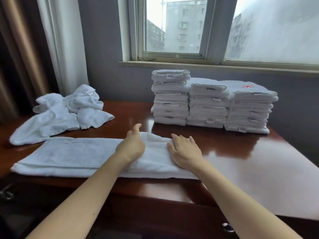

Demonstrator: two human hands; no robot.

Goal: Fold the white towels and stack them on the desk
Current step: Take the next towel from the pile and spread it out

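Note:
A white towel (72, 156), folded into a long strip, lies along the front of the dark wooden desk (250, 161). My left hand (133, 144) stands on edge on the towel near its middle, fingers straight. My right hand (184, 150) presses flat on the towel's right end, where the cloth bunches up between my hands. At the back of the desk stand three stacks of folded white towels (208, 102). A heap of loose, crumpled white towels (63, 112) lies at the back left.
The stacks sit against a grey wall under a window sill (207, 65). Curtains (57, 40) hang at the left. The right part of the desk's glossy top is bare wood. A drawer handle (227, 227) shows below the front edge.

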